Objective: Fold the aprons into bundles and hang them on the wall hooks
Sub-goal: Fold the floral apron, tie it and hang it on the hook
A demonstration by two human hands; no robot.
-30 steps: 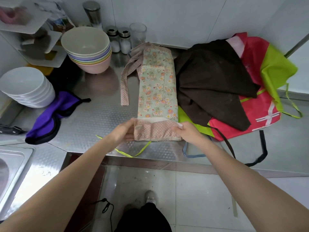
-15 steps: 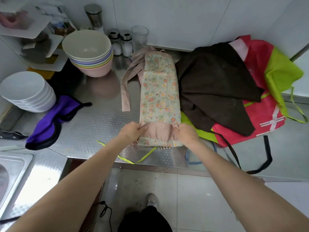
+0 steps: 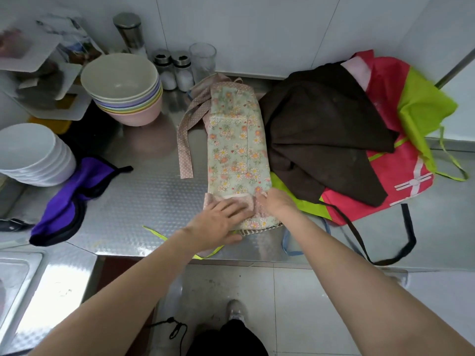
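A floral apron [image 3: 237, 147], folded into a long narrow strip, lies on the steel counter [image 3: 144, 196] with its pink dotted strap [image 3: 185, 147] trailing to the left. Its near end is turned over into a short fold. My left hand [image 3: 218, 222] lies flat on that fold with fingers spread, pressing it down. My right hand [image 3: 276, 201] holds the fold's right edge with curled fingers. To the right sits a pile of a brown apron [image 3: 321, 140], a red apron [image 3: 401, 176] and a lime green apron [image 3: 424, 109]. A purple apron [image 3: 69, 201] lies at the left. No wall hooks are in view.
Stacked coloured bowls [image 3: 123, 86] and white bowls [image 3: 30, 152] stand at the left. Two shakers [image 3: 174, 70], a glass [image 3: 203, 57] and a steel canister [image 3: 129, 32] line the back wall. A sink [image 3: 15, 278] is at the lower left. Black, blue and green straps hang over the counter's front edge.
Both hands rolled the apron's near end away from me onto the strip. My left hand went from gripping the fold's left side to lying flat on top of it.
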